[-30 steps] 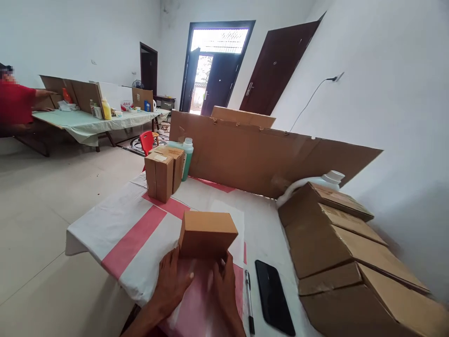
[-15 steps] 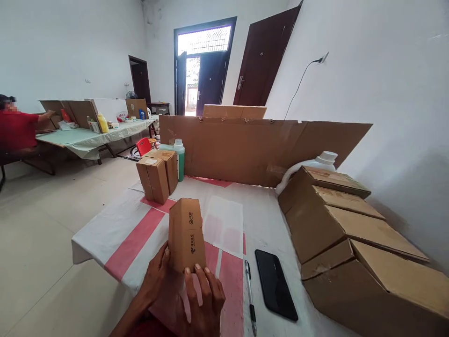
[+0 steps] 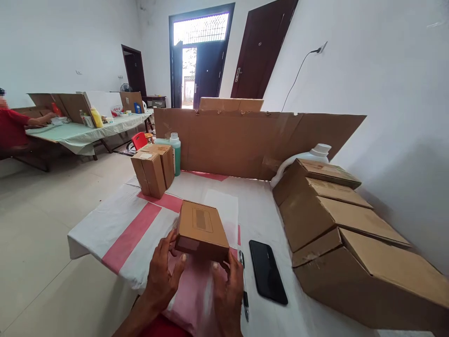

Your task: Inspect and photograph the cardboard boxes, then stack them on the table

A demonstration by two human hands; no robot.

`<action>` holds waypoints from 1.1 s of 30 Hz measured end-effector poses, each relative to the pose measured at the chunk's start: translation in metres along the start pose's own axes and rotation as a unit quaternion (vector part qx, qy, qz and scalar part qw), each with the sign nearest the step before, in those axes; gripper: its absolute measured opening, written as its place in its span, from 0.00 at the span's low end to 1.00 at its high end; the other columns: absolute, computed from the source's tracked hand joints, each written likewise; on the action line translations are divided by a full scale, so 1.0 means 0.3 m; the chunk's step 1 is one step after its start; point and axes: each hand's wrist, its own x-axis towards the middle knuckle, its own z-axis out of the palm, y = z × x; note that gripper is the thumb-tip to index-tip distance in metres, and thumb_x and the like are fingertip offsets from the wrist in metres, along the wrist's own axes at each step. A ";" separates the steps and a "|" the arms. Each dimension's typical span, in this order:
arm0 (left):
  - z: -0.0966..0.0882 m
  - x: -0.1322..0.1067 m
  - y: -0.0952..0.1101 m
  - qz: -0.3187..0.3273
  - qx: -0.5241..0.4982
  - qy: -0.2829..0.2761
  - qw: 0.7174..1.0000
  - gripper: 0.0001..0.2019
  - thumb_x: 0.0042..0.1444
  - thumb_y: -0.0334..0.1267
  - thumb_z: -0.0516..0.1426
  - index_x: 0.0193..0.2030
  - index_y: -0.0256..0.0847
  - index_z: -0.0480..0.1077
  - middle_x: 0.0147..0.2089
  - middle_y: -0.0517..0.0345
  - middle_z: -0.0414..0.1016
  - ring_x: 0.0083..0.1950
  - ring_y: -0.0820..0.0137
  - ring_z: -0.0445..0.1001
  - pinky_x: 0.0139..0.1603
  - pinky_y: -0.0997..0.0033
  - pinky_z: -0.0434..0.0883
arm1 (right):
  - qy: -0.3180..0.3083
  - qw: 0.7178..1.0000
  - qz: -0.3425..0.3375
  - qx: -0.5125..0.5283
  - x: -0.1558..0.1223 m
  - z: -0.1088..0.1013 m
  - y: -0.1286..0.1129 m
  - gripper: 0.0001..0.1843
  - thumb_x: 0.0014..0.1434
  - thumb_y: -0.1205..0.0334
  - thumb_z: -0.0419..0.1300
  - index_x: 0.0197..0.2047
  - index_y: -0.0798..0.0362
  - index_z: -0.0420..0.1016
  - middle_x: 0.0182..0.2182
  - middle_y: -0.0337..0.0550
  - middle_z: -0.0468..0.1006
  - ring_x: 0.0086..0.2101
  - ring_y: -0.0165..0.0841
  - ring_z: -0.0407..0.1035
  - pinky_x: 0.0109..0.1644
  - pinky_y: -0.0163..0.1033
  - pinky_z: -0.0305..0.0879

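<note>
A small flat cardboard box (image 3: pixel 202 224) is between my two hands, its broad face with a printed rectangle turned up. My left hand (image 3: pixel 163 269) has its fingers against the left side of the box, with the thumb by its near edge. At the near right corner, my right hand (image 3: pixel 228 285) grips with its fingers, the thumb below the near side. Whether the underside rests on the cloth cannot be made out. A white sheet of paper (image 3: pixel 229 206) lies partly hidden behind the box. Right of my right hand are a pen (image 3: pixel 246 299) and a black phone (image 3: pixel 268 271).
Two small boxes (image 3: pixel 150 173) and a green bottle (image 3: pixel 176 154) stand at the back left. Larger cartons (image 3: pixel 351 262) line the right side, with a white jug (image 3: pixel 317 152) behind. A cardboard panel (image 3: pixel 228 145) closes the back. A person in red (image 3: pixel 14 124) sits at another table.
The box has turned from its printed narrow side to its broad face. My right hand has shifted from the near edge to the right corner. The view has moved slightly.
</note>
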 end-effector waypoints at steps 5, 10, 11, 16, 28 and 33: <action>-0.030 0.032 0.095 0.098 0.021 0.005 0.995 0.35 0.65 0.43 0.57 0.77 0.49 0.52 0.64 0.46 0.75 0.54 0.54 0.77 0.57 0.50 0.71 | 0.047 0.999 0.004 0.017 0.054 -0.079 -0.082 0.31 0.70 0.43 0.52 0.68 0.53 0.68 0.58 0.56 0.71 0.55 0.48 0.68 0.56 0.51 0.66; -0.023 0.096 0.120 0.152 0.018 0.015 0.988 0.36 0.65 0.43 0.57 0.77 0.49 0.50 0.62 0.48 0.76 0.52 0.56 0.75 0.56 0.53 0.69 | 0.054 0.998 -0.040 0.001 0.163 -0.116 -0.125 0.32 0.70 0.42 0.51 0.68 0.53 0.69 0.56 0.54 0.71 0.57 0.49 0.65 0.61 0.55 0.62; -0.018 0.117 0.115 0.158 0.019 0.015 0.987 0.36 0.65 0.44 0.57 0.77 0.49 0.50 0.63 0.48 0.76 0.55 0.55 0.74 0.58 0.52 0.68 | 0.046 0.998 -0.046 0.004 0.188 -0.112 -0.125 0.33 0.69 0.42 0.51 0.68 0.53 0.69 0.56 0.55 0.71 0.57 0.49 0.65 0.62 0.56 0.62; 0.020 0.263 0.038 0.134 -0.012 0.002 0.991 0.35 0.62 0.48 0.58 0.74 0.44 0.56 0.67 0.43 0.68 0.67 0.51 0.67 0.66 0.49 0.64 | -0.073 0.989 -0.004 0.128 0.328 -0.009 -0.113 0.38 0.66 0.39 0.54 0.71 0.52 0.63 0.62 0.56 0.68 0.60 0.46 0.66 0.64 0.52 0.65; 0.182 0.462 -0.221 -0.010 -0.079 -0.006 0.997 0.43 0.60 0.53 0.60 0.77 0.43 0.48 0.74 0.40 0.57 0.76 0.51 0.56 0.74 0.45 0.58 | -0.156 0.975 0.088 0.133 0.470 0.212 -0.014 0.37 0.60 0.33 0.59 0.61 0.52 0.75 0.59 0.54 0.79 0.57 0.48 0.72 0.61 0.52 0.69; 0.167 0.274 -0.161 -0.062 -0.089 -0.047 0.993 0.37 0.64 0.53 0.58 0.76 0.46 0.52 0.73 0.41 0.60 0.75 0.52 0.60 0.71 0.46 0.64 | -0.150 0.976 0.131 0.084 0.295 0.056 -0.024 0.34 0.65 0.32 0.53 0.55 0.53 0.78 0.51 0.54 0.84 0.47 0.47 0.78 0.50 0.48 0.75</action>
